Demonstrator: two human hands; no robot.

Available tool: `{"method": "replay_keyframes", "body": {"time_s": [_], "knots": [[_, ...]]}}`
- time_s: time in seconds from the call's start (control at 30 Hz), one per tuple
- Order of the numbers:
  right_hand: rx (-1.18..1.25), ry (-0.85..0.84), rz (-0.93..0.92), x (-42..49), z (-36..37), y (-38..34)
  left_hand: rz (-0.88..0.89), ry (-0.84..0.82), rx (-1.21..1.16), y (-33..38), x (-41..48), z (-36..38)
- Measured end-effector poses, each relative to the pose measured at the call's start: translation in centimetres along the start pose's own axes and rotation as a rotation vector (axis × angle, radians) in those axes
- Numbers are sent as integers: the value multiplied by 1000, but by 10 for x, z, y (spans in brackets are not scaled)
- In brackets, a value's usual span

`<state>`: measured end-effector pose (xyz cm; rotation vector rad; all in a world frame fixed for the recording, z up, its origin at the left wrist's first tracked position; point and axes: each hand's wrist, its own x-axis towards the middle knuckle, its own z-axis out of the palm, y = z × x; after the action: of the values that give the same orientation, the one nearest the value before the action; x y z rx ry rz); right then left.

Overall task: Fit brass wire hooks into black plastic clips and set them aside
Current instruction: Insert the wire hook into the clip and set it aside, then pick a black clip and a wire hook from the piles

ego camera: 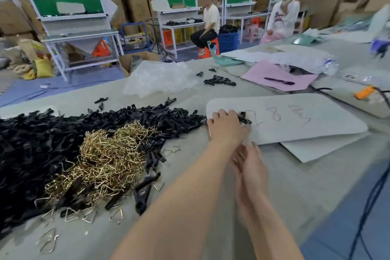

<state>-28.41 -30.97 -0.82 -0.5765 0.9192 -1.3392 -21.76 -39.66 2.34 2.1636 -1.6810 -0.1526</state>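
Setting a black plastic clip [244,120] down on the white card sheet [306,124] seems the step in hand; the left hand [226,127] curls its fingers round it. Just nearer than that wrist, the right hand [250,167] is blurred and I cannot tell its grasp. Next likely calls for releasing, then reaching left of both hands to the tangled pile of brass wire hooks [109,160].

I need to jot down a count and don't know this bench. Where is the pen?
On the grey table, look beyond the white board with red writing to the pink sheet. The pen lies on that sheet. It is dark purple, long and straight, unlike the stubby black clips left of it.
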Motion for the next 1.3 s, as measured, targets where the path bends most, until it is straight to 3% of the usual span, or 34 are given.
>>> {"method": "replay_keyframes", "body": {"time_s": [0.2,0.33,0.5,0.67,0.83,1.03,1.3], "knots": [[-159,75,-64,-19,28,13,133,-125,29,-29,-13,-22],[-291,22,-143,-63,56,23,218,30,-150,-84,-67,-68],[-448,-267,-289,-134,104,72,144,303,-165,-191,-189,-124],[-722,-679,-464,-212,152,132,-179,508,19,-294,-305,-143],[-976,-857,-589,-237,166,168,-252,620,194,-333,-344,-146],[-990,-812,-553,-226,161,175,-213,581,346,-337,-318,-141],[-768,-719,-309,-217,162,177,-283,544,572,-349,-299,-137]]}}
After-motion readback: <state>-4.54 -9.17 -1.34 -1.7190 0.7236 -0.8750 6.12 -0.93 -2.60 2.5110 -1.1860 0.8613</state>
